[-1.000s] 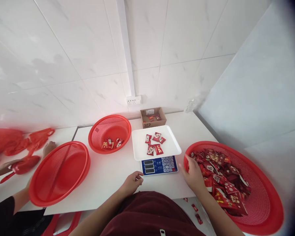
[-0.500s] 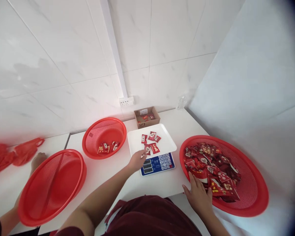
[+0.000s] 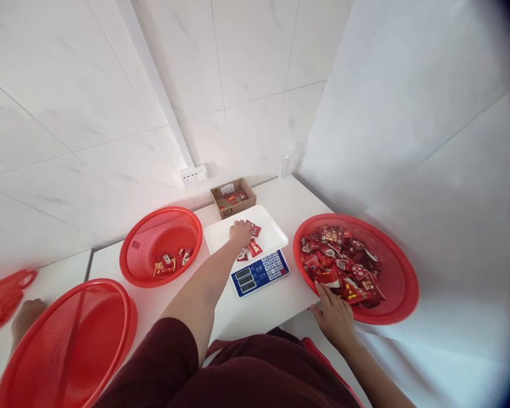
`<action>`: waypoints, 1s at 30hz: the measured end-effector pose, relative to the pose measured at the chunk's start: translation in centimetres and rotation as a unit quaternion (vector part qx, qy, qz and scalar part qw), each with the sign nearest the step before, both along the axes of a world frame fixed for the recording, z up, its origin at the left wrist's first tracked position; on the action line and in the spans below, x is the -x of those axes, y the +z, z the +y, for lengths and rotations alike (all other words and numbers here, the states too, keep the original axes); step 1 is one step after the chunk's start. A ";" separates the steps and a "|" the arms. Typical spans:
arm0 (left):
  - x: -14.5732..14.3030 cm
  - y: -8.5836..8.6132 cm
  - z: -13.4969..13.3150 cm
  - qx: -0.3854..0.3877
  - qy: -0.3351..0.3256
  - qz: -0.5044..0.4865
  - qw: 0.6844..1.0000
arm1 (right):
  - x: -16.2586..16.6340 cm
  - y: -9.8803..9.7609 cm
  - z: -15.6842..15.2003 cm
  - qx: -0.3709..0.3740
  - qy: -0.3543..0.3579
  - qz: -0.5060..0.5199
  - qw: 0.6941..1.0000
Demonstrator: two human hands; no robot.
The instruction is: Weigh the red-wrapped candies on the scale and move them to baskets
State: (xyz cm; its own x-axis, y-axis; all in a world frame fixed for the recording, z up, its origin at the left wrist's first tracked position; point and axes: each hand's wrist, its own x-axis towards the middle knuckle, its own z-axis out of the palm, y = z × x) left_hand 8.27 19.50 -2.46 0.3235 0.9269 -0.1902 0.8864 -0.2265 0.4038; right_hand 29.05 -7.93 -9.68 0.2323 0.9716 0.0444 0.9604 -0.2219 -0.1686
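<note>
My left hand (image 3: 240,232) is over the white weighing tray (image 3: 268,218) of a digital scale, its fingers curled down among small red candy packets (image 3: 255,247). It covers part of that group, so what the fingers pinch is hidden. Below the tray shows the scale's blue keypad panel (image 3: 260,273). At the near rim of a red mesh basket (image 3: 402,283) rests my right hand (image 3: 335,314), open, with fingers apart and touching the edge. Many red candy packets (image 3: 340,260) of mixed sizes fill the left part of that basket.
Left of the scale stands a red basket (image 3: 130,263) with a few packets. Nearer is another red basket (image 3: 123,345), and behind it another person's hand (image 3: 28,317) by a red plastic bag (image 3: 4,300). A cardboard box (image 3: 233,199) and clear bottle (image 3: 286,165) stand near the wall.
My left hand has moved forward from the tray's near edge onto the packets, covering some. My right hand stays at the basket rim. The view has swung to the right.
</note>
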 end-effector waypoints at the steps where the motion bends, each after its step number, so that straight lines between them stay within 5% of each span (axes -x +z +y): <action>1: 0.2 -0.1 -0.2 -0.001 -0.009 -0.005 1.000 | -0.1 0.1 -0.2 0.001 0.002 -0.001 1.000; 6: 2.2 0.5 -2.3 -0.020 -0.011 -0.050 0.998 | 0.0 0.5 -0.4 0.015 -0.002 -0.005 1.000; 11: 6.4 1.8 -7.8 -0.017 0.045 -0.124 0.991 | 0.4 1.2 0.1 0.039 -0.017 -0.005 0.999; 15: 9.8 0.9 -13.8 0.114 0.152 -0.251 0.949 | -0.2 1.6 0.8 0.085 -0.009 0.014 0.996; 20: 11.4 -2.1 -19.8 0.258 0.156 -0.252 0.920 | -0.7 2.8 1.5 0.169 -0.007 0.024 0.985; 24: 10.8 -2.7 -21.2 0.256 0.135 -0.216 0.933 | -0.3 3.8 1.7 0.203 0.002 0.002 0.979; 30: 10.1 -1.4 -20.6 0.223 0.107 -0.220 0.943 | -0.4 4.4 2.0 0.238 -0.022 0.045 0.970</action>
State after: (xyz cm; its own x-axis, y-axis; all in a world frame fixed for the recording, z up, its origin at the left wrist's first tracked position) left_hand -1.79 -1.15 -3.82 0.2761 0.8392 -0.4685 0.6167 0.2192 0.7560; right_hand 29.40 -5.93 -5.27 0.2555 0.8665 -0.4288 0.9346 -0.3349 -0.1199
